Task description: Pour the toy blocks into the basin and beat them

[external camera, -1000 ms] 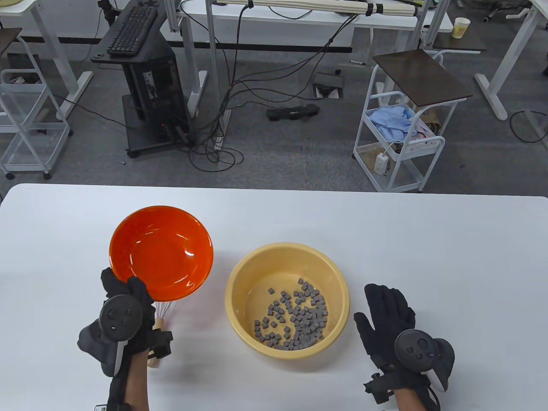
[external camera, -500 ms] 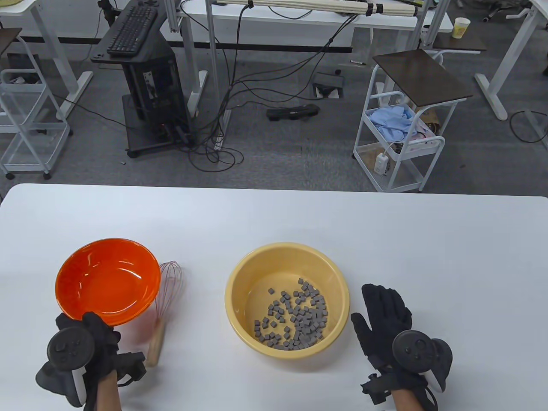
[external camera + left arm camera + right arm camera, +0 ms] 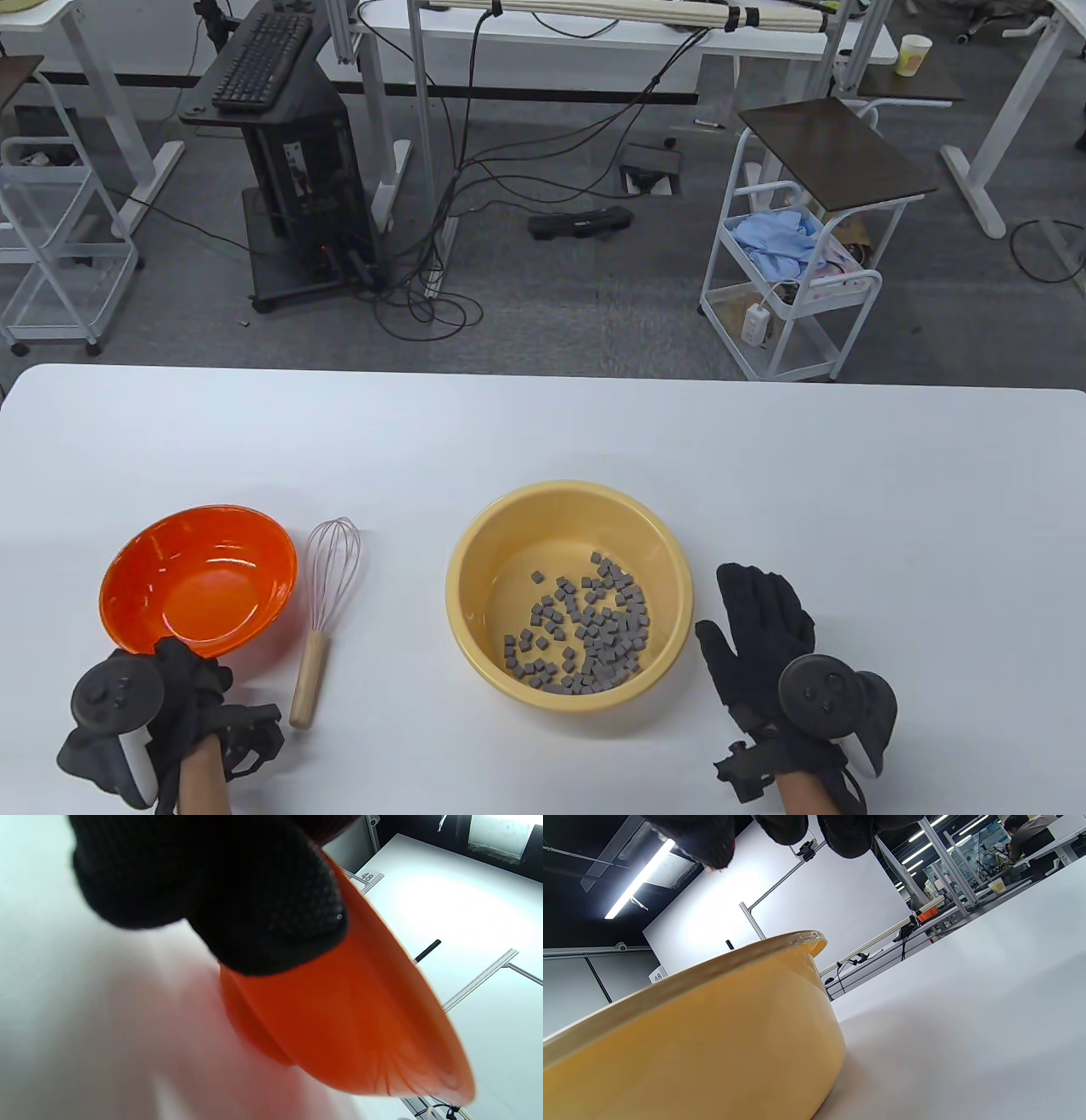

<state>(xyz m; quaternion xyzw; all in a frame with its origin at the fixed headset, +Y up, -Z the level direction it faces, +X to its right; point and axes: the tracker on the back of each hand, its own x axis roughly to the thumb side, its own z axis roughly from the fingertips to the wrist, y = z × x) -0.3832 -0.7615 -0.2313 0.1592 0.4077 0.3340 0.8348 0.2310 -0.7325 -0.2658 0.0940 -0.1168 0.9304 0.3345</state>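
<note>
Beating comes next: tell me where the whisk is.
In the table view, the wooden-handled wire whisk lies left of centre, between the orange plastic bowl and yellow plastic basin.

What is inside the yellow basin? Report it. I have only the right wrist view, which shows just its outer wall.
Observer: Small grey toy blocks lie scattered on the floor of the basin.
Operator: Tell me where the whisk is.
Observer: The whisk lies on the table between the orange bowl and the basin, with its wooden handle toward the person.
Operator: Report the left hand.
Observer: The left hand grips the orange bowl's near rim.
</note>
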